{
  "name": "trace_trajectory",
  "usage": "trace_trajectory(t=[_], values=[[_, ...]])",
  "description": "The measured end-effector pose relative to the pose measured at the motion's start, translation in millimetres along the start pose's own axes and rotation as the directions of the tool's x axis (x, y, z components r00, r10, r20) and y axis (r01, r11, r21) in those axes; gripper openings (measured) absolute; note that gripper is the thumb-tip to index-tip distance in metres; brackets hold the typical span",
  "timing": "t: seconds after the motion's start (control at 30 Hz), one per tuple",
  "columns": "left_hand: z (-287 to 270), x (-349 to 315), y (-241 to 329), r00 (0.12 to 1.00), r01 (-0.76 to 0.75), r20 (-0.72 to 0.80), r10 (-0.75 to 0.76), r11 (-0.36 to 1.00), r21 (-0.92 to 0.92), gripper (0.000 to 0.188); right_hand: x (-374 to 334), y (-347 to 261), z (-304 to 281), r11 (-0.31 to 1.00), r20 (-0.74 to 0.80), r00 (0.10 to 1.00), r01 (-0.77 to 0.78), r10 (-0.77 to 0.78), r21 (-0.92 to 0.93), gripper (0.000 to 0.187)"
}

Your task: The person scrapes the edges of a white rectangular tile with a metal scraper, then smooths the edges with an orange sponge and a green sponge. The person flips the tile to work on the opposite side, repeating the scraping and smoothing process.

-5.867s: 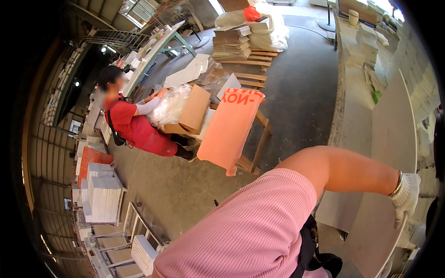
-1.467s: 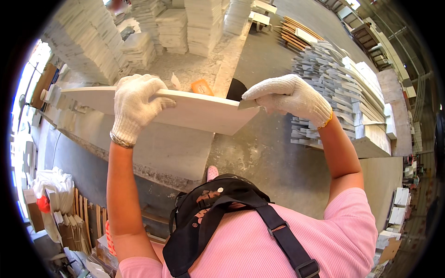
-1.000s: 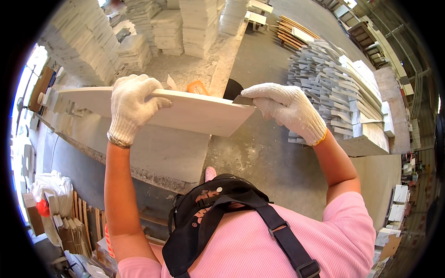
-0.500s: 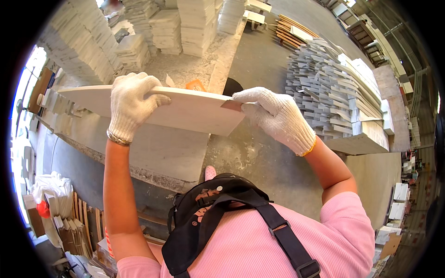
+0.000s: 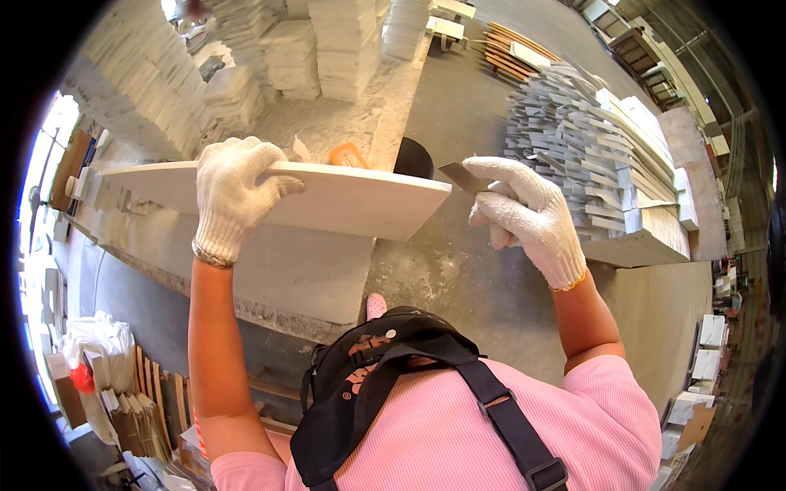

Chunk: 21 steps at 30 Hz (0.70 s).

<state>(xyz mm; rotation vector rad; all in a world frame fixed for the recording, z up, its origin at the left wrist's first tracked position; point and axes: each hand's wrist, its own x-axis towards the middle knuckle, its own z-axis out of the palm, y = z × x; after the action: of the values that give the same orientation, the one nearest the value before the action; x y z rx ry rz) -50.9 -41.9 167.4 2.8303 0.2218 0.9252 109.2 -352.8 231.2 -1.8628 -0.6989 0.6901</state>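
A thin white stone slab (image 5: 360, 200) is held up on edge in front of me, its long top edge running left to right. My left hand (image 5: 236, 195), in a white knitted glove, grips that top edge left of its middle, thumb on the near face. My right hand (image 5: 534, 214), gloved likewise, pinches a small flat grey-brown rectangular piece (image 5: 463, 177) between thumb and fingers. That piece is just off the slab's right end, apart from it. Whether it is a blade or an abrasive pad, I cannot tell.
Beneath the slab is a pale stone-topped bench (image 5: 307, 282). Tall stacks of white slabs (image 5: 348, 49) stand beyond it, with an orange object (image 5: 349, 155) and a black round container (image 5: 414, 159) nearer. Many stone strips (image 5: 565, 155) are piled at right.
My right hand has moved right, taking the small flat piece off the slab's right end. The left hand keeps its hold on the slab, which has shifted slightly.
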Motion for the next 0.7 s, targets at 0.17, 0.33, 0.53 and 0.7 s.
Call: trace_trajectory(t=[0.17, 0.33, 0.53, 0.7], values=[[1.1, -0.4, -1.0, 1.000, -0.017, -0.008, 0.017, 1.000, -0.018, 0.031, 2.5, 1.7, 4.7, 1.000, -0.008, 1.000, -0.005, 0.005, 0.019, 0.036], [1.0, -1.0, -0.5, 0.999, -0.037, -0.018, 0.037, 0.999, -0.024, 0.031, 3.9, 2.3, 7.6, 1.000, -0.009, 1.000, 0.008, -0.007, 0.008, 0.033], [-1.2, -2.8, -0.8, 0.999, -0.028, -0.019, 0.027, 0.999, -0.023, 0.031, 2.4, -2.1, 11.4, 0.999, -0.001, 1.000, -0.006, 0.006, -0.053, 0.034], [-0.1, -2.1, 0.5, 1.000, -0.019, -0.021, 0.018, 0.999, -0.026, 0.031, 2.6, -4.6, 23.7, 0.999, 0.071, 0.997, 0.006, -0.003, -0.035, 0.032]])
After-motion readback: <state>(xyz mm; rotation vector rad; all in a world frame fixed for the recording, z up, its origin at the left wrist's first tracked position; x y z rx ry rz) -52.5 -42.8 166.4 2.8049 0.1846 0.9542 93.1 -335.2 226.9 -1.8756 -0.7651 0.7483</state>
